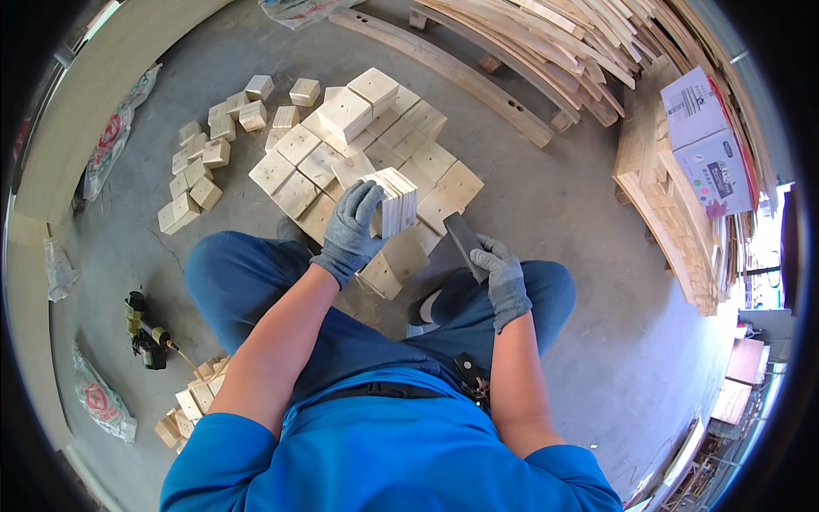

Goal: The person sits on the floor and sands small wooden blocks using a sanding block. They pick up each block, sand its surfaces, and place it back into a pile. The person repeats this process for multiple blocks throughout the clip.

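Observation:
In a grey knit glove, my left hand (350,232) grips a pale wooden block (398,205) whose side shows thin plywood layers. Its fingers wrap over the block's left edge. My right hand (503,280), gloved alike, is closed around a flat dark grey bar (463,242), which is tilted with its far end close to the wooden block but apart from it. I cannot tell exactly what kind of tool the bar is. Below and beyond the hands, many similar blocks are packed into a low pile (414,154), with a couple stacked higher on it (345,113).
Loose blocks (216,154) lie on the concrete floor to the left. A nail gun (145,331) with a hose rests left of my knee, near more blocks (194,398). Long planks (452,68) lie at the far side. A printed carton (706,141) sits on timber at the right.

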Motion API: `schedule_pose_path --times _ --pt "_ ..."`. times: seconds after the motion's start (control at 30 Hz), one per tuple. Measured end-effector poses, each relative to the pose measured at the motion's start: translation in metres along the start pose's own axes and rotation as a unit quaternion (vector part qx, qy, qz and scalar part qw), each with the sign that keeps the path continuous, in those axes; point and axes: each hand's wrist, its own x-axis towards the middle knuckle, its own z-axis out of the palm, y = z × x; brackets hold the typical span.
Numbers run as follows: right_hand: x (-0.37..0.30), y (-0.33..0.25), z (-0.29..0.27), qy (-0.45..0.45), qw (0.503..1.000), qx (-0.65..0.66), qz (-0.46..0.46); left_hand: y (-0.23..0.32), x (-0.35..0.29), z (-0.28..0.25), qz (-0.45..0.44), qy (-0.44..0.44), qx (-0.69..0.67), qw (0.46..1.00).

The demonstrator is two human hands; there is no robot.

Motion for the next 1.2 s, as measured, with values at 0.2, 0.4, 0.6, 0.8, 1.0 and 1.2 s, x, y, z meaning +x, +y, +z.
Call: schedule_pose_path --times 0.2,0.4,0.6,0.8,1.0,1.2 --pt "0.011 0.01 0.003 0.015 1.0 -0.004 -0.019 0.019 -0.02 -0.01 0.036 -0.076 0.004 0.996" --pt "0.013 0.012 0.022 0.026 0.999 -0.006 -0.048 0.014 -0.039 -0.011 -0.011 -0.104 -0.015 0.994" --pt "-0.012 0.008 0.051 0.044 0.965 -0.149 -0.212 0.012 -0.03 -0.016 -0.204 -0.1 -0.053 0.973" --pt "-0.046 0.009 0.081 0.043 0.833 -0.381 -0.4 -0.011 -0.021 0.013 -0.26 -0.141 -0.138 0.945" --pt "-0.044 0.014 0.113 0.014 0.72 -0.522 -0.457 -0.046 -0.036 0.056 -0.259 -0.099 -0.293 0.915" --pt "-0.017 -0.008 0.147 0.02 0.693 -0.555 -0.46 -0.044 -0.036 0.049 -0.239 -0.11 -0.197 0.944"
